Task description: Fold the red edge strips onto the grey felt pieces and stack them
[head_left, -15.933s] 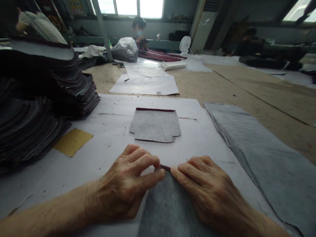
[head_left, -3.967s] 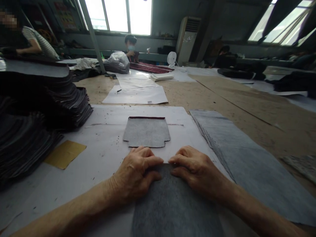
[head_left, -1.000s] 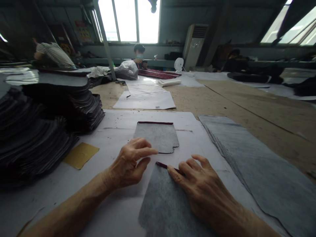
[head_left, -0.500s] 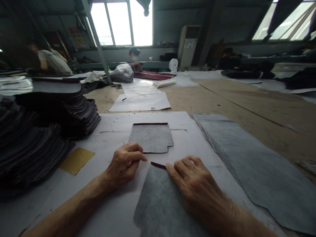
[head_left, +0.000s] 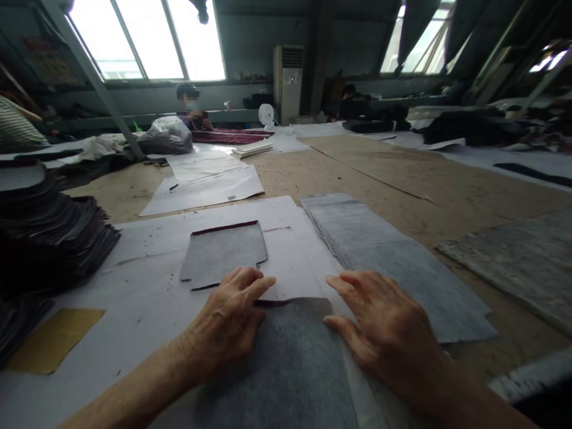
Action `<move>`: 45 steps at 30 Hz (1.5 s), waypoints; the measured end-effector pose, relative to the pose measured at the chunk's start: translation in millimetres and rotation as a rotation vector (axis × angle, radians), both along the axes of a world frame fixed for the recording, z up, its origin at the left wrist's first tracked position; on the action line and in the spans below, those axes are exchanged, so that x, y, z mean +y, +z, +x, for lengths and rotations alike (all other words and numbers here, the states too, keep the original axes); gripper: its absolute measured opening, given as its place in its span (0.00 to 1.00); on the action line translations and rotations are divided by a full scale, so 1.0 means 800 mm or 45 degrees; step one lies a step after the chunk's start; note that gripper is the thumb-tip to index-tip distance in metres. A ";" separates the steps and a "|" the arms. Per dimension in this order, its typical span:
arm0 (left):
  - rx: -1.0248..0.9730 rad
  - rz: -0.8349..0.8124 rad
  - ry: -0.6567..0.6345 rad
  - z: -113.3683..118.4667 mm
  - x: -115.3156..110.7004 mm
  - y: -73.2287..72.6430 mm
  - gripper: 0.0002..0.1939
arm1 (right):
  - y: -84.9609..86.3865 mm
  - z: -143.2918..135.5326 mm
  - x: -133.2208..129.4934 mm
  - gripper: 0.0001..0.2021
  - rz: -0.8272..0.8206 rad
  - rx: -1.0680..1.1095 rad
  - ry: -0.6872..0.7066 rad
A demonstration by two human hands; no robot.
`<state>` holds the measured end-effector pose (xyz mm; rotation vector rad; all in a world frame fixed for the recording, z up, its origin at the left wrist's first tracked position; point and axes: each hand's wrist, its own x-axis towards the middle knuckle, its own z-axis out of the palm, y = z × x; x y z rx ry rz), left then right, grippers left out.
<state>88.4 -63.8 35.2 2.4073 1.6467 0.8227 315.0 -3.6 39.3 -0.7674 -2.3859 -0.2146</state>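
A grey fabric piece point(head_left: 295, 357) with a dark folded strip along its top edge lies in front of me on white paper. My left hand point(head_left: 232, 316) is closed at its top left corner, thumb on the cloth and index finger just past the folded edge. At the right edge, my right hand point(head_left: 384, 328) is open, thumb and fingers apart, the thumb tip near the top right corner. Beyond my left hand lies a smaller grey panel point(head_left: 227, 250) with dark borders at top and bottom.
A layered stack of grey pieces point(head_left: 379, 250) lies on the right. Tall dark fabric piles point(head_left: 58, 238) stand left, with a yellow card point(head_left: 53, 339) near them. White sheets point(head_left: 210, 185) lie further back. A person point(head_left: 192, 110) sits across the table near a small white fan point(head_left: 266, 115).
The view has turned to the right. My right hand has left the dark folded edge and opened beside the piece. My left hand has come onto the piece's top left corner.
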 end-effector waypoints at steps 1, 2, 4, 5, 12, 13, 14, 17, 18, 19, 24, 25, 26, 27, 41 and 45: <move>-0.014 -0.035 -0.006 0.004 0.003 0.005 0.19 | -0.003 0.007 -0.005 0.12 0.037 0.033 0.001; -0.038 -0.079 -0.009 0.010 0.008 0.011 0.19 | -0.006 0.012 -0.011 0.10 0.061 0.056 0.010; -0.093 -0.167 -0.001 0.025 0.018 0.019 0.17 | -0.014 0.017 -0.022 0.10 0.071 0.075 0.034; -0.114 -0.198 0.002 0.034 0.024 0.020 0.16 | -0.017 0.018 -0.026 0.10 0.063 0.078 0.041; -0.216 -0.052 -0.058 0.070 0.037 -0.006 0.09 | -0.025 0.018 -0.033 0.16 0.077 -0.006 0.013; -0.192 0.022 -0.065 0.070 0.035 -0.010 0.10 | -0.024 0.017 -0.033 0.16 0.085 -0.031 0.009; -0.152 0.091 -0.086 0.070 0.033 -0.013 0.11 | -0.023 0.016 -0.033 0.17 0.084 -0.057 0.004; -0.044 0.204 -0.189 0.067 0.025 -0.017 0.15 | -0.021 0.015 -0.033 0.18 0.041 -0.115 -0.011; -0.013 0.210 -0.221 0.067 0.023 -0.018 0.15 | -0.020 0.015 -0.033 0.18 0.023 -0.124 -0.007; 0.022 0.209 -0.247 0.066 0.021 -0.018 0.15 | -0.020 0.015 -0.033 0.19 0.007 -0.130 -0.002; 0.302 0.143 -0.339 0.066 0.016 -0.013 0.15 | -0.023 0.015 -0.032 0.20 -0.012 -0.090 -0.011; 0.333 0.137 -0.350 0.066 0.016 -0.012 0.15 | -0.024 0.016 -0.032 0.20 -0.017 -0.079 -0.011; 0.350 0.131 -0.360 0.067 0.016 -0.012 0.15 | -0.025 0.016 -0.032 0.20 -0.021 -0.068 -0.009; 0.354 0.131 -0.364 0.067 0.016 -0.011 0.15 | -0.026 0.016 -0.032 0.20 -0.030 -0.059 -0.007; 0.384 0.072 -0.338 0.078 0.020 -0.008 0.13 | -0.031 0.023 -0.027 0.15 -0.042 0.096 0.008; 0.284 0.075 -0.309 0.077 0.019 -0.013 0.13 | -0.024 0.020 -0.028 0.19 -0.015 -0.052 0.048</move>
